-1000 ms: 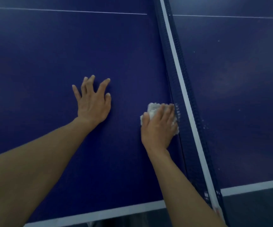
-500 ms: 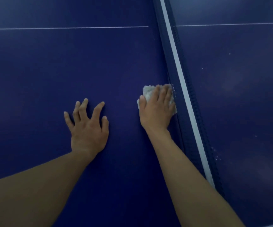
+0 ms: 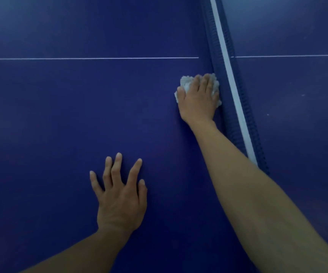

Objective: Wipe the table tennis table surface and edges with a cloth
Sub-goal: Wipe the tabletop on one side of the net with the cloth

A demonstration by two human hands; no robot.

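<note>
The dark blue table tennis table [image 3: 60, 115] fills the view. A white fluffy cloth [image 3: 185, 83] lies on its left half, right beside the foot of the net [image 3: 232, 91]. My right hand [image 3: 198, 99] presses flat on the cloth with straight fingers, covering most of it. My left hand [image 3: 119, 196] rests flat on the bare surface lower down, fingers spread, well apart from the cloth.
The net with its white top band runs from the top middle down to the right, splitting the table in two halves. A thin white centre line [image 3: 90, 58] crosses the surface beyond my hands. Small pale specks dot the right half [image 3: 303, 94].
My right hand has slid the cloth farther along the net, away from me. My left hand stayed planted, and the view moved forward, so the near table edge dropped out of sight.
</note>
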